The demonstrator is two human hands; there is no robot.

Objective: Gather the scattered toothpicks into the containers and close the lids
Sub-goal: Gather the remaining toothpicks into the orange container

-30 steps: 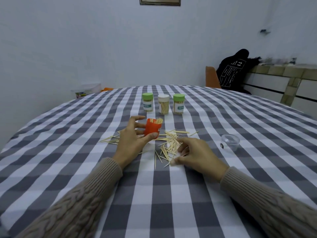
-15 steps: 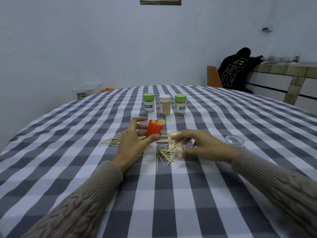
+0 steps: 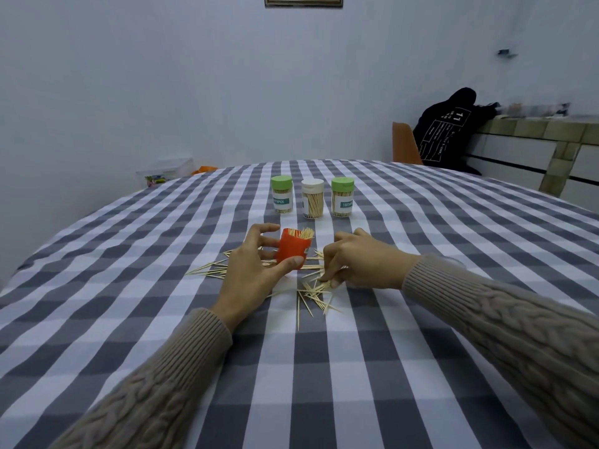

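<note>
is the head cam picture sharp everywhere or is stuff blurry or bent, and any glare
Head view: the orange container, the scattered toothpicks and the three jars are fairly sharp; the shelf top at far right is smeared; wide-angle distortion bows the table's far edge; lighting is soft and dim, with no glare and only faint shadows under the hands.

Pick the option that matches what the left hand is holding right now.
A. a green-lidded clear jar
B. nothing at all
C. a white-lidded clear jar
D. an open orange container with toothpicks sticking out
D: the left hand grips the open orange plastic container, toothpicks poking from its top, while the three lidded jars stand untouched farther back.
</note>
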